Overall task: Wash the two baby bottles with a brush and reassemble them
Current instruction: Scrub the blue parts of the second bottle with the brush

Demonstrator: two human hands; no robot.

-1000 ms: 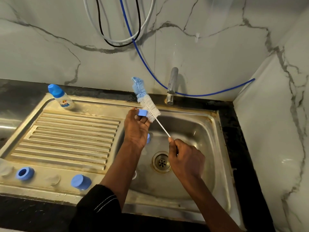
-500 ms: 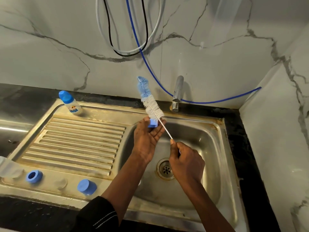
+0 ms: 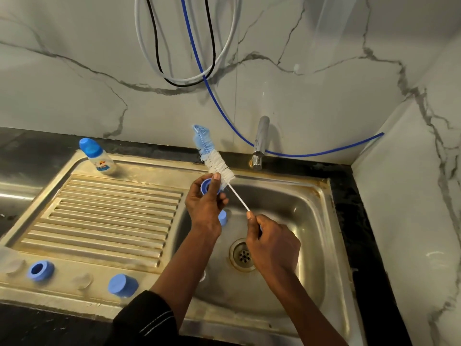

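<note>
Over the sink (image 3: 311,221), the left hand (image 3: 203,211) pinched a blue ring (image 3: 206,186) beside the brush (image 3: 217,162) bristles. The right hand (image 3: 273,242) fingers (image 3: 263,225) were curled round the brush handle. One capped bottle (image 3: 99,159) stood on the drainboard (image 3: 112,208).

Over the basin (image 3: 306,221), at the right of the sink unit, we hold a ring (image 3: 205,188) in the left hand (image 3: 203,211) and the brush (image 3: 218,166) in the right hand (image 3: 273,243), its head just behind the ring. A bottle (image 3: 98,157) stands at the back left corner of the drainboard (image 3: 112,216); a second ring (image 3: 47,270) and a cap (image 3: 122,285) sit along the front edge (ring leftmost). The tap (image 3: 260,141) rises behind the basin.
</note>
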